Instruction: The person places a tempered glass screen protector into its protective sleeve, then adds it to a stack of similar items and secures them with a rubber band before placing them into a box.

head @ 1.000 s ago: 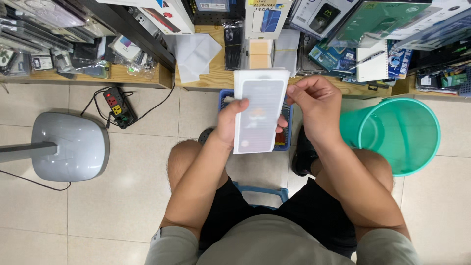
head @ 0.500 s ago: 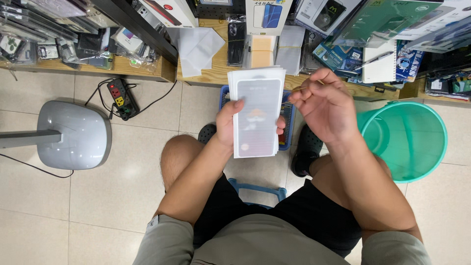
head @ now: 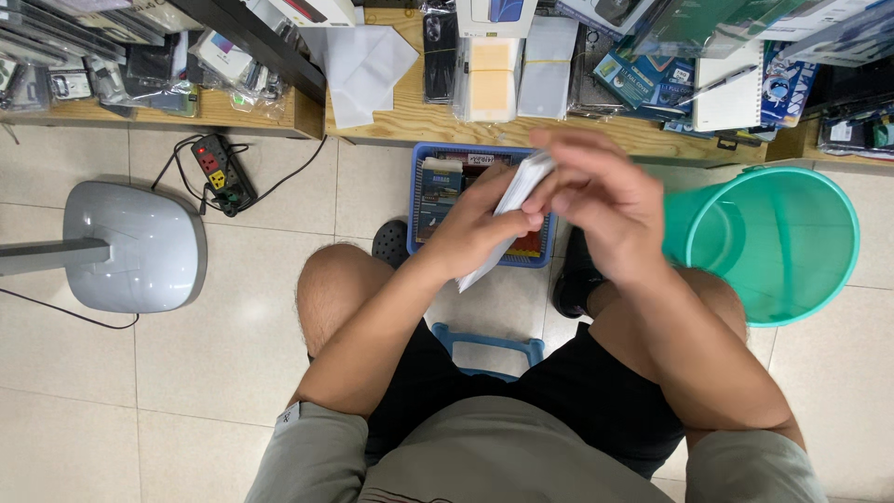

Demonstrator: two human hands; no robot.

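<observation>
Flat white packet (head: 510,207) tilted edge-on, held above the blue basket (head: 421,177) on the floor. Left hand (head: 475,228) closed around its lower half; right hand (head: 605,200) pinches the top edge. Green bucket (head: 792,251) just right. Wooden bench (head: 410,116) beyond.

Basket (head: 424,200) on floor below the shelf (head: 410,116); bucket (head: 792,270) right, lamp base (head: 135,247) left.
</observation>
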